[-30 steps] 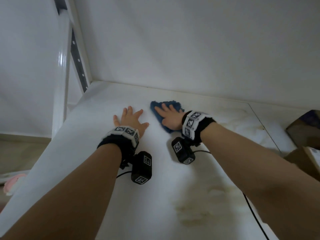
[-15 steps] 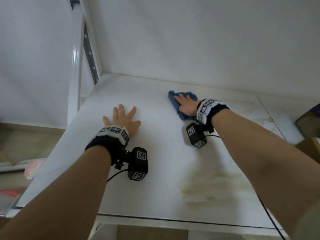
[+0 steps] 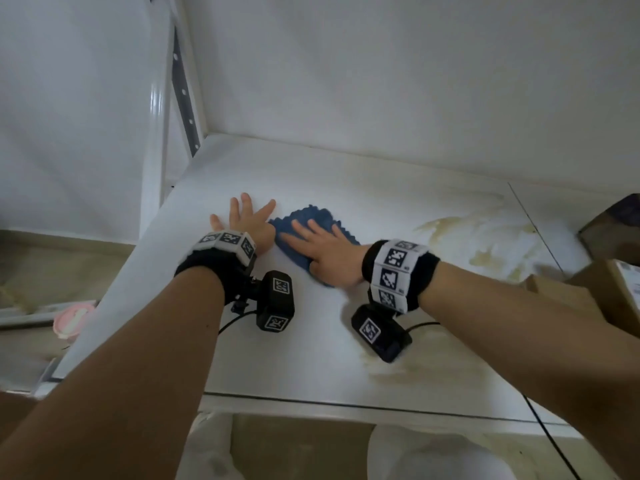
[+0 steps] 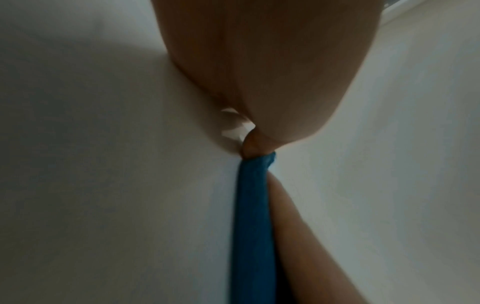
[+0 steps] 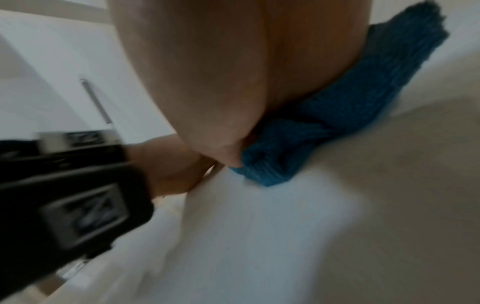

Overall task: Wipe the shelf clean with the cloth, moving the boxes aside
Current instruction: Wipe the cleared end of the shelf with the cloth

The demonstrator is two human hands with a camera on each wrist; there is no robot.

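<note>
A blue knitted cloth [image 3: 313, 221] lies on the white shelf [image 3: 311, 358]. My right hand [image 3: 323, 245] presses flat on it with straight fingers; in the right wrist view the cloth [image 5: 350, 115] bunches under the palm. My left hand [image 3: 247, 220] rests flat on the bare shelf just left of the cloth, fingers spread, its thumb side almost touching the cloth edge [image 4: 254, 216]. Brown cardboard boxes [image 3: 613, 289] sit at the shelf's right end.
Yellowish stains [image 3: 485, 237] mark the shelf to the right of the cloth and near the front edge [image 3: 408, 372]. A white wall backs the shelf and a white upright post [image 3: 154, 133] stands at its left end. A pink object [image 3: 71, 318] lies lower left.
My right hand has slid the cloth toward the left and nearer the front, so it now lies beside my left hand. The view has shifted; the boxes show more at right.
</note>
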